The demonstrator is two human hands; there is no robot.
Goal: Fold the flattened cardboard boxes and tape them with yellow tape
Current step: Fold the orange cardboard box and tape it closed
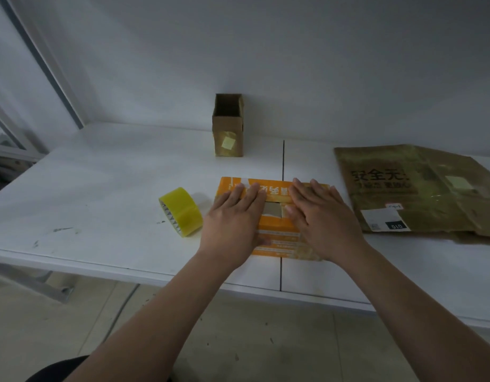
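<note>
An orange cardboard box (274, 226) lies on the white table (106, 188) near its front edge. My left hand (233, 221) presses flat on the box's left flaps, fingers straight. My right hand (321, 221) presses flat on the right flaps. Between the hands a small gap shows the box's grey inside. A roll of yellow tape (181, 212) stands on edge just left of my left hand, untouched.
A small brown box (228, 128) stands upright and open-topped at the back by the wall. A large flattened brown cardboard box (420, 188) with black print lies at the right. A seam (283, 158) splits the table top.
</note>
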